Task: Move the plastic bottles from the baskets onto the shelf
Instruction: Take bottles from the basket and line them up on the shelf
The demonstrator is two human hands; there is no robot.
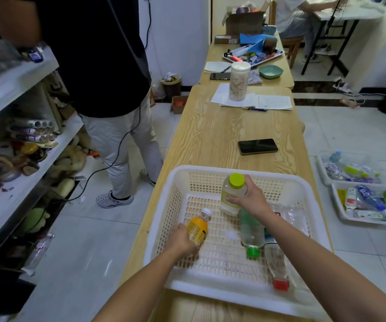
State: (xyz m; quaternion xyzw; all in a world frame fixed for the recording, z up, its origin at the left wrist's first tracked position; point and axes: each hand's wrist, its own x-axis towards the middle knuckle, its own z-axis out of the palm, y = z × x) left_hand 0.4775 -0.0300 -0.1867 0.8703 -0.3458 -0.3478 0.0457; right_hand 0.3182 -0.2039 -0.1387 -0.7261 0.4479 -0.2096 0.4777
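Nearest, in the lower right of the white basket [210,292] on the tabletop [210,131], a red-capped bottle [278,267] and a green-capped bottle [252,231] lie on their sides, untouched, caps toward the bottom of the frame. Left of them the left hand [182,240] curls round the base of an orange bottle [197,226]. Its long axis runs up the frame, with the white cap pointing away from the wrist. Further in, the right hand [250,201] wraps the side of a clear bottle with a yellow-green cap [232,194], held upright above the basket floor.

The shelf [25,75] fills the left edge of the frame, across a strip of floor, so both bottles must travel leftward. The left hand is the nearer one (probably first to arrive). A person in a black top [99,54] stands by the shelf's upper tiers, which may narrow the room there.
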